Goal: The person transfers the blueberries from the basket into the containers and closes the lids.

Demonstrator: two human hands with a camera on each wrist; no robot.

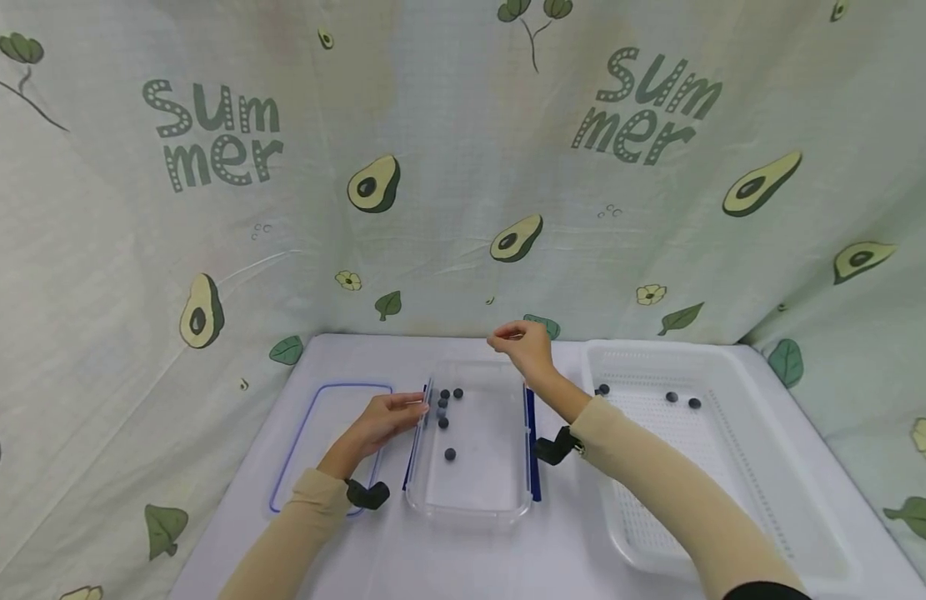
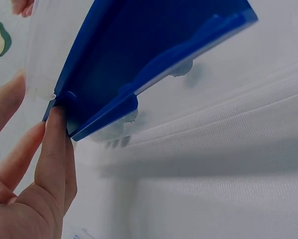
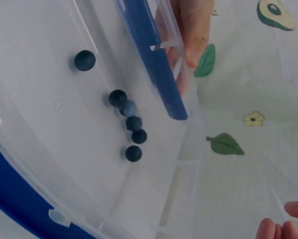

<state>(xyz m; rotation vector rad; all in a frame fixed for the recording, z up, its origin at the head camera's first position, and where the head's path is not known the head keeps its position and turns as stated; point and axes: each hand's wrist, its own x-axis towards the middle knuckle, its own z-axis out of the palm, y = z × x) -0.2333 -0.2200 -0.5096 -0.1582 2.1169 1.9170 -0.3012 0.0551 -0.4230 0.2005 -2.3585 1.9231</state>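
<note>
A clear plastic box [image 1: 470,510] with blue side latches stands mid-table. Several small dark balls [image 1: 450,454] lie in it, mostly along its left side. My left hand [image 1: 391,423] is at the box's left wall. In the left wrist view its fairly straight fingers touch the hanging blue latch [image 2: 119,55], with the thumb apart from them. My right hand [image 1: 528,348] is raised above the box's far end. In the right wrist view its fingertips [image 3: 278,230] show at the lower right corner, thumb and fingers apart, with nothing visible between them.
Left of the box lies a clear lid with a blue rim [image 1: 312,408]. A large white perforated basket [image 1: 733,500] stands on the right, under the right forearm, with a few dark balls [image 1: 671,397] inside. A printed curtain [image 1: 447,275] hangs behind the table.
</note>
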